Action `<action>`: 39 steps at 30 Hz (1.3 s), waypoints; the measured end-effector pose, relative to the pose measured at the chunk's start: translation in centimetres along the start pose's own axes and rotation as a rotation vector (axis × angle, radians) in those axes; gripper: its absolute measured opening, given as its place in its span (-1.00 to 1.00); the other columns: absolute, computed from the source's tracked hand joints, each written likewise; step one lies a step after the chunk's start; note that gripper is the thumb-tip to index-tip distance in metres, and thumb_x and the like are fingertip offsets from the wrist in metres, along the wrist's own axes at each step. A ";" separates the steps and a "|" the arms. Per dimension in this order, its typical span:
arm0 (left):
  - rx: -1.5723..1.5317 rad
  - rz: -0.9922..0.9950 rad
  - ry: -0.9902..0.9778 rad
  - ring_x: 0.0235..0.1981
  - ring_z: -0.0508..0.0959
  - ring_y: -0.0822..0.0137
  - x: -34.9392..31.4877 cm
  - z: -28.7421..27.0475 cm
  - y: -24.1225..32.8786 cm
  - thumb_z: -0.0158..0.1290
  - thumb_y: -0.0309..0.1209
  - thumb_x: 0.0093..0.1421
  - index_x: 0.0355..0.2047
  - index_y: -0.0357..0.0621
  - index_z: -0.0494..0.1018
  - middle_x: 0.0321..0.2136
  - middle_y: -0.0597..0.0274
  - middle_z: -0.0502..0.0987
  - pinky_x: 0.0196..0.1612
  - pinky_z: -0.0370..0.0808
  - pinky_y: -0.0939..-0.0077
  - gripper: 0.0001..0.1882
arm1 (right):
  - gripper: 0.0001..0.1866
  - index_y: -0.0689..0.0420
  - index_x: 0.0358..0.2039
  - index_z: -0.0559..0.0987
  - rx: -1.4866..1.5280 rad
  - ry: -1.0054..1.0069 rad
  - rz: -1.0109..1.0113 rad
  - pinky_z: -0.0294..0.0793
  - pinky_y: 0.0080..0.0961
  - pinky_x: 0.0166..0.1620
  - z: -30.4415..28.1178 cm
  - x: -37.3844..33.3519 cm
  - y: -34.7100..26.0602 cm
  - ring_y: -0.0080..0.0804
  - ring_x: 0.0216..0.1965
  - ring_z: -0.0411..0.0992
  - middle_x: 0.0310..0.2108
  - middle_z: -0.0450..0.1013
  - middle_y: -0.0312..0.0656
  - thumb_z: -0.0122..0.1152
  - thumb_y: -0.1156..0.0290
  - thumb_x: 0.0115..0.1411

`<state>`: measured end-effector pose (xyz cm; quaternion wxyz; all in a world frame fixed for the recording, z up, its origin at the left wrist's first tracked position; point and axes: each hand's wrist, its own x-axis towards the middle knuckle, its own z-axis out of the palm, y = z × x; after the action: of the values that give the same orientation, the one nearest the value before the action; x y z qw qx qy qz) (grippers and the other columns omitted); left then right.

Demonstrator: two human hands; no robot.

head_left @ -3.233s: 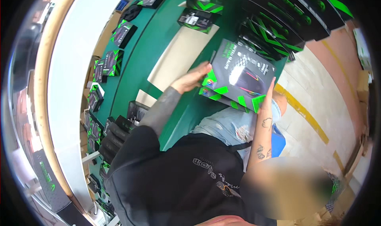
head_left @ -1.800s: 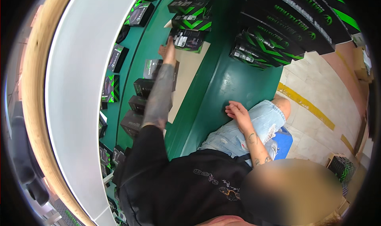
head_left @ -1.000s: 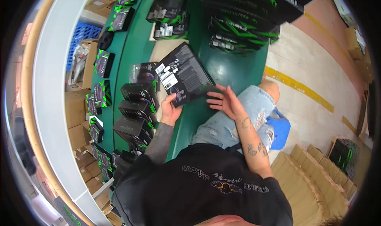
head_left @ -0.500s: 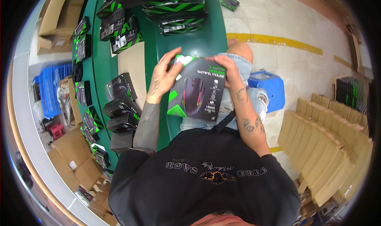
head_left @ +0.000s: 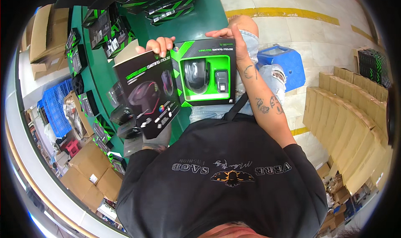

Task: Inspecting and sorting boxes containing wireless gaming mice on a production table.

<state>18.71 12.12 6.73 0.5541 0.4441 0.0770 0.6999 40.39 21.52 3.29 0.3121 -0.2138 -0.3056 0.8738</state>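
A black and green gaming mouse box (head_left: 204, 45) is held in front of me with its front cover flap (head_left: 142, 77) swung out to the left. Behind the opened cover, a window with a green surround shows a black mouse (head_left: 196, 76) and a small dark part (head_left: 222, 81) beside it. The fingers of my left hand (head_left: 158, 46) curl over the flap's top edge; the flap hides the rest of that hand. At the box's upper right corner, my right hand (head_left: 236, 41) grips the side, thumb raised along the edge.
Similar boxes stand piled on the green table (head_left: 205, 18) at the far side, and more line its left. A blue stool (head_left: 288, 66) is right of my knee. Rows of brown cartons (head_left: 346, 125) fill the right, near a yellow floor line (head_left: 284, 12).
The box's front cover has been opened to the left, uncovering the mouse inside. My left hand has moved left with the flap, while my right hand stays on the box's right side.
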 end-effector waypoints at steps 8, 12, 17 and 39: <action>0.218 0.048 0.038 -0.33 0.28 0.37 0.9 3.6 1.0 -0.52 0.13 0.23 -0.51 0.01 0.26 -0.57 0.39 0.29 0.13 0.02 0.24 -0.46 | -0.47 0.32 -0.46 0.53 0.022 -0.025 -0.110 0.43 -0.45 -0.12 0.7 -1.2 -1.2 -0.26 -0.27 0.45 -0.25 0.44 0.07 -0.14 0.03 0.18; 0.859 -0.336 0.559 0.06 0.26 0.19 1.6 7.8 0.8 -0.13 0.00 0.17 -0.10 -0.17 0.31 0.03 0.08 0.21 0.13 0.15 0.25 -0.50 | -0.47 0.32 -0.52 0.54 -0.020 -0.016 -0.045 0.42 -0.44 -0.11 0.8 -0.8 -0.8 -0.26 -0.24 0.44 -0.27 0.44 0.08 -0.11 0.05 0.17; 0.332 -0.666 0.972 -0.26 0.45 0.45 -3.8 3.4 2.2 0.04 -0.17 0.13 -0.11 -0.20 0.37 -0.30 0.24 0.48 -0.19 0.41 0.57 -0.59 | -0.47 0.24 0.06 0.24 0.091 0.017 0.165 0.38 -0.46 -0.08 4.6 0.1 -0.1 -0.36 -0.13 0.38 -0.16 0.40 0.02 -0.21 0.07 0.26; 0.316 0.256 1.730 0.09 0.20 0.12 -8.4 -21.5 7.4 -0.05 0.03 0.05 0.18 -0.11 0.01 0.15 0.15 0.12 0.08 0.11 0.01 -0.22 | -0.03 -0.27 0.18 0.11 -1.807 -0.297 0.204 0.32 -0.15 0.04 6.2 2.0 6.9 0.28 0.15 -0.03 0.28 -0.36 -0.04 0.43 0.28 -0.28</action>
<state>-1.78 10.48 -6.11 0.1516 -0.1638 0.5143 0.8281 32.60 16.10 2.76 -0.0946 -0.2877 -0.8884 0.3450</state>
